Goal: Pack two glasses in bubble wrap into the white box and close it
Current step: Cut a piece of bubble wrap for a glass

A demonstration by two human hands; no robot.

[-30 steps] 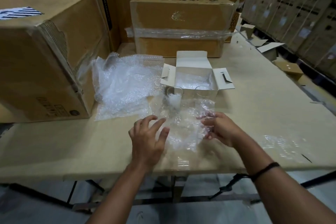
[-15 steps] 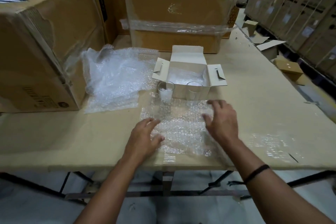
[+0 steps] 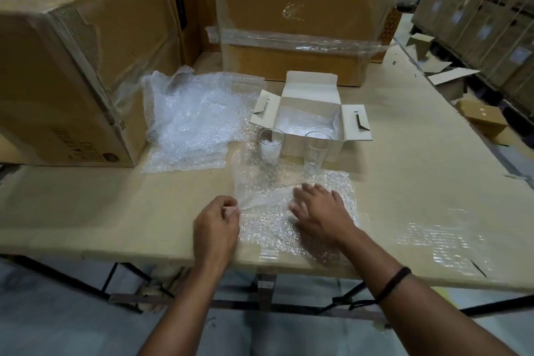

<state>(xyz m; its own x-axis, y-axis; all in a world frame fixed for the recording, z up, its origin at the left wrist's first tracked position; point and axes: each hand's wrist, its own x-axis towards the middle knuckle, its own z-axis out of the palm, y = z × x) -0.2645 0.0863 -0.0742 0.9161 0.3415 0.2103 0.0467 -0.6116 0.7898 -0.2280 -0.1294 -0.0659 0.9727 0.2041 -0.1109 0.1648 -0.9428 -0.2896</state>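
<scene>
A sheet of bubble wrap lies flat on the table near its front edge. My left hand pinches the sheet's left edge. My right hand presses flat on the sheet with fingers spread. Two clear glasses stand upright just beyond the sheet: the left glass has something white stuffed in it, the right glass looks empty. Behind them sits the small white box, flaps open, with bubble wrap lining its inside.
A pile of loose bubble wrap lies left of the white box. A big cardboard carton stands at the left, another taped carton behind the box. Cardboard scraps lie off the table's right edge.
The bubble wrap sheet went from crumpled between my hands to spread flat. My left hand now pinches its left edge, and my right hand moved inward onto the sheet's middle.
</scene>
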